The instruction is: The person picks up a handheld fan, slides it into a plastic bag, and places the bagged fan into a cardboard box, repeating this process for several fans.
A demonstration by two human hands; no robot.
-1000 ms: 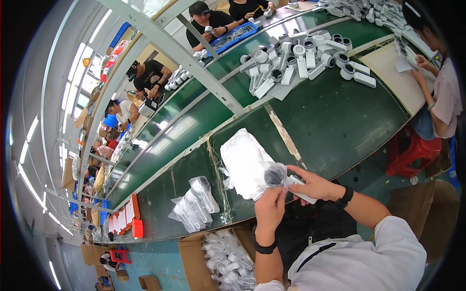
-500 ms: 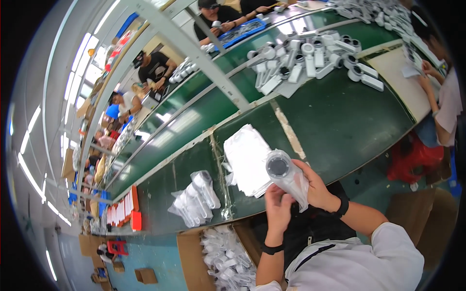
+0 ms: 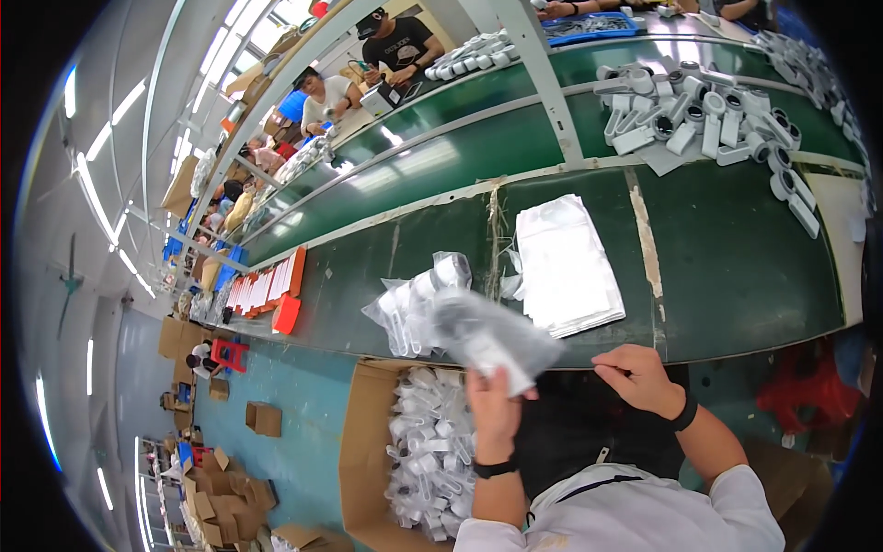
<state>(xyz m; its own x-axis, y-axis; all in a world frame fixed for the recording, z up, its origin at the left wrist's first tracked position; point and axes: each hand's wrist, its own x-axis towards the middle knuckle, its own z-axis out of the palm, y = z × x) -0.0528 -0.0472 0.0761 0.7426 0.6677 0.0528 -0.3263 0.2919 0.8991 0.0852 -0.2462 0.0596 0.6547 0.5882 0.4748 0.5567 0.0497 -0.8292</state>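
Note:
My left hand grips the lower end of a bagged white handheld device, smeared by motion, over the table's front edge. It is in a clear plastic bag, and its round end points toward several other bagged devices lying on the green table. My right hand is closed, fingers curled and thumb against them, with nothing visible in it. It hovers at the table edge, just right of and nearer than a stack of flat white bags.
An open cardboard box full of bagged devices stands below the table edge at left. Unbagged white devices lie heaped at the far right. Orange trays sit at the table's left end. A metal post rises behind; people work across the belt.
My right hand has let go of the bagged device and drawn away to the right. My left hand has carried it left toward the other bagged ones. The whole view has swung left.

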